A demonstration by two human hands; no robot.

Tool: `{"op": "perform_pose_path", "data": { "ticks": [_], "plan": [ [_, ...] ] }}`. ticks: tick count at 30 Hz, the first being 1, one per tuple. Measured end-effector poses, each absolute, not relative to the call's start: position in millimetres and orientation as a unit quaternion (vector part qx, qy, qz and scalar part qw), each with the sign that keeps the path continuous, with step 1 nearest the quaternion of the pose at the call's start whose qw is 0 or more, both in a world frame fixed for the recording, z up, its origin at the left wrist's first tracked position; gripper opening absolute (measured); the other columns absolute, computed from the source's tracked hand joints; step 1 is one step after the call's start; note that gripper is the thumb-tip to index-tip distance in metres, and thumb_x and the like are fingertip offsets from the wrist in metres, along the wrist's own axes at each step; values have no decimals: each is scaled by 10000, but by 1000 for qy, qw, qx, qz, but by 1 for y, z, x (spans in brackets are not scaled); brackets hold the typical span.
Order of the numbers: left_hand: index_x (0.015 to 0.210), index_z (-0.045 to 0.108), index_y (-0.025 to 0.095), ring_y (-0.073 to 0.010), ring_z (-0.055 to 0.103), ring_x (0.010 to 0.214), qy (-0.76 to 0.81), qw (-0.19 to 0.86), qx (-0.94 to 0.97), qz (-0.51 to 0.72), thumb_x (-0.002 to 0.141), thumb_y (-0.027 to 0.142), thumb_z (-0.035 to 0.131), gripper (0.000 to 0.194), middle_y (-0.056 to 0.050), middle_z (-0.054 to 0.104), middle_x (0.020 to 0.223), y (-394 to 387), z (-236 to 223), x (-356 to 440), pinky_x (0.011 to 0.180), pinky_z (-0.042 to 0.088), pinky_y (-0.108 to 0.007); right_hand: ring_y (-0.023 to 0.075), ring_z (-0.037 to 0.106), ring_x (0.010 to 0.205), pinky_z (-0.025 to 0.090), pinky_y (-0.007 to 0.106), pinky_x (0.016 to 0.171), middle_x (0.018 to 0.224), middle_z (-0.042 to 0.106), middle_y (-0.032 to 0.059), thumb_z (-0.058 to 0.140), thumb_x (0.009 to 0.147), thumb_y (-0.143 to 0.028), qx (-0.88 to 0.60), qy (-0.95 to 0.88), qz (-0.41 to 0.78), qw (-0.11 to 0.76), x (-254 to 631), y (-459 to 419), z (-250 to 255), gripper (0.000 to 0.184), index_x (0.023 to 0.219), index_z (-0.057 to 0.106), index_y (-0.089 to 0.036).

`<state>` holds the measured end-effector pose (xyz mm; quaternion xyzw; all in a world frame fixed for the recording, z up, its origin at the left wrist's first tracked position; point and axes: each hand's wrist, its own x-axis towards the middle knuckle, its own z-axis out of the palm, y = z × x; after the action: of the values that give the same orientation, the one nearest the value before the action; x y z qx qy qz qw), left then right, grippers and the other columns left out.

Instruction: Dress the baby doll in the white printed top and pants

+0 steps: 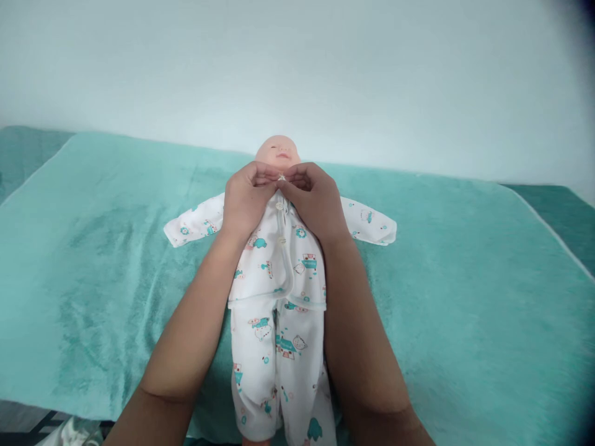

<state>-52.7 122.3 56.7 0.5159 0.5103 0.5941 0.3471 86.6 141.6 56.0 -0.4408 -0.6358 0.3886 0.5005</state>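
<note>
A baby doll (277, 149) lies on its back, dressed in a white printed jacket (274, 266) and matching trousers (255, 390). At the doll's neck my left hand (251, 192) and my right hand (313, 195) meet, both closed in a pinch on the jacket's collar. A small pale fastening (281, 178) shows between the fingertips. Lower on the jacket front, two fastenings (279, 206) are visible along the trimmed edge. The sleeves (195, 221) stretch out to both sides, and no doll hands show at the cuffs.
A turquoise towel (441, 279) lies under the doll, over a darker green cover (553, 214) seen at both far corners. Behind stands a pale wall (297, 68). White cloth (74, 432) and a dark frame show below the front left edge.
</note>
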Motion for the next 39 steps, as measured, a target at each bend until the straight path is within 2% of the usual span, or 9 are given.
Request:
{"op": "perform_pose_path", "data": {
  "ticks": [6, 12, 20, 25, 39],
  "plan": [
    [902, 684, 185, -140, 721, 921, 489, 368, 511, 603, 780, 84, 690, 158, -33, 766, 985, 124, 54, -53, 912, 562, -291, 137, 616, 766, 521, 309, 746, 932, 702, -5, 657, 732, -154, -423, -625, 411, 512, 88, 147, 51, 208, 926, 662, -226],
    [921, 659, 189, -136, 711, 895, 491, 390, 485, 610, 769, 94, 712, 186, -22, 744, 939, 124, 54, -55, 876, 560, -278, 123, 579, 714, 503, 297, 707, 964, 694, -5, 630, 719, -139, -428, -633, 401, 505, 89, 145, 54, 232, 931, 661, -228],
    [954, 660, 217, -123, 682, 830, 501, 355, 510, 603, 781, 121, 720, 206, -1, 708, 970, 123, 55, -56, 790, 544, -259, 135, 560, 657, 456, 271, 593, 799, 659, -27, 646, 756, -192, -440, -655, 387, 477, 90, 137, 57, 212, 958, 672, -252],
    [942, 654, 205, -139, 702, 878, 497, 368, 510, 598, 797, 112, 716, 182, -12, 723, 926, 122, 58, -56, 845, 553, -277, 133, 565, 674, 456, 282, 623, 850, 679, -22, 643, 744, -169, -440, -652, 384, 483, 89, 137, 56, 218, 948, 668, -243],
    [919, 649, 217, -112, 719, 855, 459, 356, 508, 636, 797, 64, 724, 210, 19, 742, 907, 126, 51, -56, 821, 574, -245, 120, 561, 695, 496, 291, 681, 960, 677, -9, 671, 755, -154, -411, -647, 382, 516, 90, 141, 54, 189, 919, 635, -241]
  ]
}}
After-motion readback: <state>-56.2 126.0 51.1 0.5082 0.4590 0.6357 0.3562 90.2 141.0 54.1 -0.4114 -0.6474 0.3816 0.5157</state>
